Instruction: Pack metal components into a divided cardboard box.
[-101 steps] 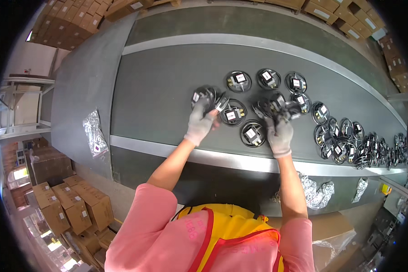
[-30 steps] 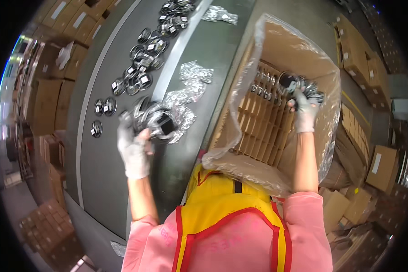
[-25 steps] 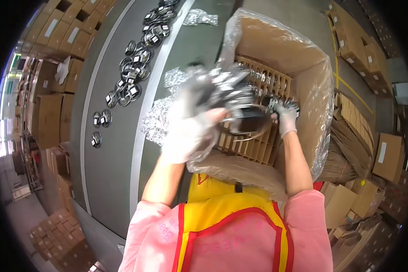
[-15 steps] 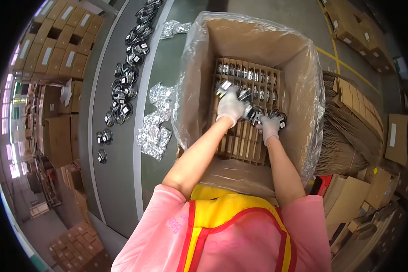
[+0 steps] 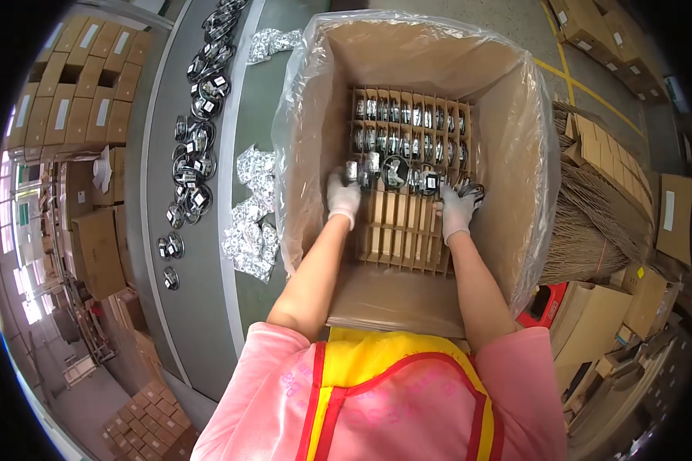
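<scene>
A large cardboard carton [image 5: 407, 292] lined with clear plastic stands before me. Inside it, a cardboard divider grid [image 5: 404, 234] has its far rows filled with round black-and-silver parts [image 5: 396, 142] that look like small loudspeakers, standing on edge. At the left end of the nearest row, my gloved left hand [image 5: 344, 198] has its fingers at one part [image 5: 352, 170]; its grip is blurred. My gloved right hand [image 5: 457, 211] is closed on a round black part [image 5: 474, 194] near the right wall. Between my hands, another round part [image 5: 394, 173] lies face up over the cells.
Left of the carton, a grey conveyor [image 5: 207, 307] carries a line of similar round parts [image 5: 194, 169]. Clear bags of small pieces [image 5: 250, 246] lie along its near side. Stacked flattened dividers [image 5: 592, 215] stand at the right. Piled cartons [image 5: 84, 84] rise at the far left.
My left hand has moved left and separated from the parts at the middle. Several parts now sit along the nearest row. My right hand stays near the right wall.
</scene>
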{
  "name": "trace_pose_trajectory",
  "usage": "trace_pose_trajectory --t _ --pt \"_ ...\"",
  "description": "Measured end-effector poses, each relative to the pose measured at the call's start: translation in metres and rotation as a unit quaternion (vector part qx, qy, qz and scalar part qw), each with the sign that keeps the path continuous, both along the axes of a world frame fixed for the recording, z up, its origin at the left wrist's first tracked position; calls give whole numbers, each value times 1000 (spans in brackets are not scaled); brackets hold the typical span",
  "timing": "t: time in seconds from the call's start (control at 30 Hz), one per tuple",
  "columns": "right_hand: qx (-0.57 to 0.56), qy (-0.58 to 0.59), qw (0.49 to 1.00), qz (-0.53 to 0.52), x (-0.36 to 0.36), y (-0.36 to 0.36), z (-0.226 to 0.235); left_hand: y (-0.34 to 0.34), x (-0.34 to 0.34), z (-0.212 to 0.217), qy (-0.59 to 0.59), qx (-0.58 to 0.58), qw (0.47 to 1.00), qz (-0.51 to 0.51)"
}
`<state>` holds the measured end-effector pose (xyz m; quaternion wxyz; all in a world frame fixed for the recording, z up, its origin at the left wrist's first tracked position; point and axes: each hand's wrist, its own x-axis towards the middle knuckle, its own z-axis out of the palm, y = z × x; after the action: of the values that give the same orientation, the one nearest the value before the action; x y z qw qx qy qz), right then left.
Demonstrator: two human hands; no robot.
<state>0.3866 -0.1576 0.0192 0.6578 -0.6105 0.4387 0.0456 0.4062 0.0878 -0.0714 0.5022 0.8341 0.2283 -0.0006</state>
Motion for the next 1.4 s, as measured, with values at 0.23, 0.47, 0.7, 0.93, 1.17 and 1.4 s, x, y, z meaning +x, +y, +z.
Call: trace_pose_trajectory --t 0.23,0.47,0.7,0.93,1.17,1.4 --pt "60 10 982 178 -7 -12 -19 -18 0 18 60 -134 989 -29" --pt "-35 15 991 129 -16 -31 -47 -12 -6 14 27 17 998 -55" --pt "-364 -11 910 196 -9 -52 -29 -22 0 46 64 140 986 -66" --pt "-476 57 808 341 -13 -21 -24 -27 6 39 -1 186 978 -89" --pt "-513 14 766 387 -9 -6 -44 -42 24 48 -20 302 945 -123" --pt "-531 -64 789 303 -1 4 -50 -59 9 66 125 208 950 -195"
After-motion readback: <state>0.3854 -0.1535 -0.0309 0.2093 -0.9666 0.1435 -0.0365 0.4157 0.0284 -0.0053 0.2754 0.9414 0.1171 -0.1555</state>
